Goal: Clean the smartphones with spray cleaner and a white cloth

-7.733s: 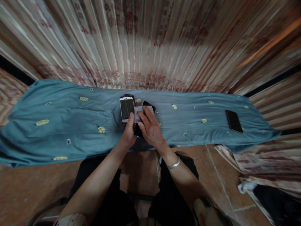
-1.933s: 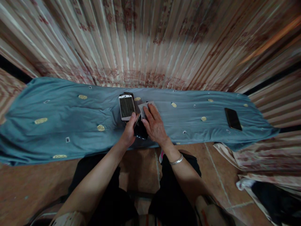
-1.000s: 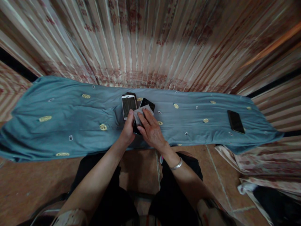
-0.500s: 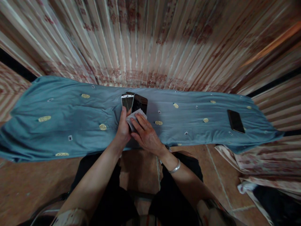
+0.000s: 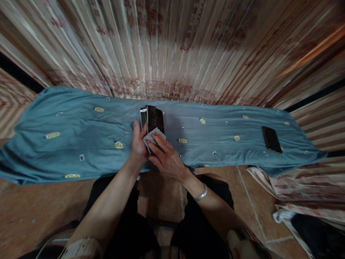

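Observation:
My left hand [image 5: 138, 144] grips a black phone [image 5: 155, 119] and holds it tilted up above the blue cloth [image 5: 81, 133]. With my right hand [image 5: 164, 156] I press a small grey wiping cloth [image 5: 151, 137] against the phone's lower end. Just behind the black phone lies a white phone [image 5: 143, 117], mostly hidden by it.
Another black phone [image 5: 271, 139] lies flat near the blue cloth's right end. A striped floral curtain [image 5: 172, 54] hangs behind the surface. Patterned fabric [image 5: 302, 187] lies heaped on the tiled floor [image 5: 32, 212] at the right. My knees are below the front edge.
The black phone has been lifted from lying flat and turned upright over the white phone. The grey cloth has slid from the phone's upper part to its lower end.

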Motion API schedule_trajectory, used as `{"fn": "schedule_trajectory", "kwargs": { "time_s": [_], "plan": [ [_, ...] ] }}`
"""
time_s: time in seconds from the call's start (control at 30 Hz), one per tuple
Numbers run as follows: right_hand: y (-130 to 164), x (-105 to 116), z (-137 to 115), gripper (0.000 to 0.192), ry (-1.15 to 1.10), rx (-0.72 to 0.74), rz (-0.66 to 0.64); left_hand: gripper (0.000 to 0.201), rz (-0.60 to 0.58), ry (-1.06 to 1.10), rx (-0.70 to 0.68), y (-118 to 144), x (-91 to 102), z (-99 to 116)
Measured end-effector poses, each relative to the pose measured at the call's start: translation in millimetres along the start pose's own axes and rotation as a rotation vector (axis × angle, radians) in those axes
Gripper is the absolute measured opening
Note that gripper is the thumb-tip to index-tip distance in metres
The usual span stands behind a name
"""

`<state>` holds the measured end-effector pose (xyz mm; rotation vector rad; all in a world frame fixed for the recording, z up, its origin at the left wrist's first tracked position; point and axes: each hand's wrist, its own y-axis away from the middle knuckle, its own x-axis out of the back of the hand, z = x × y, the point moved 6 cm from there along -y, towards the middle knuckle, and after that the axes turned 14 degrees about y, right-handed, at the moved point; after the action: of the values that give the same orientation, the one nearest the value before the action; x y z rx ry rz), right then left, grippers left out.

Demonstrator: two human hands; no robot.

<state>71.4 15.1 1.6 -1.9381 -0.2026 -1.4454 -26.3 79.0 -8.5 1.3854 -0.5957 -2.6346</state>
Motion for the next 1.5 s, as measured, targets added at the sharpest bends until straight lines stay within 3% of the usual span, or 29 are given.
{"fn": "schedule_trajectory", "kwargs": {
  "time_s": [0.47,0.87,1.27,1.5],
  "plan": [
    [1.9,6.4,4.8,0.044,0.009,0.048,0.030,0.080,-0.003,0.022,-0.005,6.9,-16.0,13.1],
    [10.0,9.7,11.5,0.048,-0.061,0.042,0.147,0.085,-0.006,0.047,-0.015,4.3,-12.9,14.5],
    [13.9,3.0,24.0,0.057,-0.082,-0.081,0.193,0.090,-0.033,0.133,0.085,12.8,-24.2,6.9],
    [11.1,4.2,41.5,0.058,-0.091,-0.184,0.186,0.080,-0.136,0.149,0.114,7.8,-20.7,-5.5]
  ]
}}
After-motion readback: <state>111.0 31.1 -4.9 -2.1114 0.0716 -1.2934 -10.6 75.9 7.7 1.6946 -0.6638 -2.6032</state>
